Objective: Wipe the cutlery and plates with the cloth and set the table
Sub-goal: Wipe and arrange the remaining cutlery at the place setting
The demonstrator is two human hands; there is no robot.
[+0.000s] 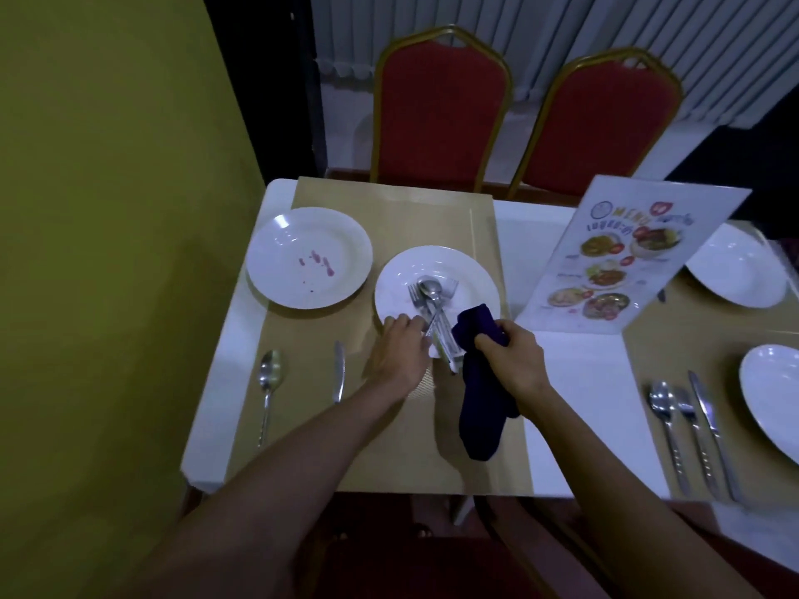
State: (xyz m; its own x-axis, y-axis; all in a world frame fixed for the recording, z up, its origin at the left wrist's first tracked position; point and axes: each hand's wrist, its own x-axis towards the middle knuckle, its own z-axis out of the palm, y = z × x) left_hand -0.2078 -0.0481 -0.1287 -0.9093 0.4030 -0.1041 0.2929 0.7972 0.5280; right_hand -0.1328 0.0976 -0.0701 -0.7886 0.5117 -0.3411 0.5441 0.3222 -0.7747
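A white plate (395,291) in the middle of the tan placemat (389,438) carries a bundle of cutlery (430,296): a spoon, a fork and other pieces. My left hand (400,350) pinches the handles of that bundle at the plate's near rim. My right hand (508,354) grips a dark blue cloth (477,408) that hangs down over the mat, just right of the handles. A second white plate (309,257) with red stains lies to the far left. A spoon (268,382) and a knife (339,371) lie on the mat's left side.
A laminated menu card (627,257) stands right of the plate. Further right, another place has two white plates (735,270) (774,395) and a spoon, fork and knife (687,430). Two red chairs (436,110) stand behind the table. A yellow wall (108,209) is on the left.
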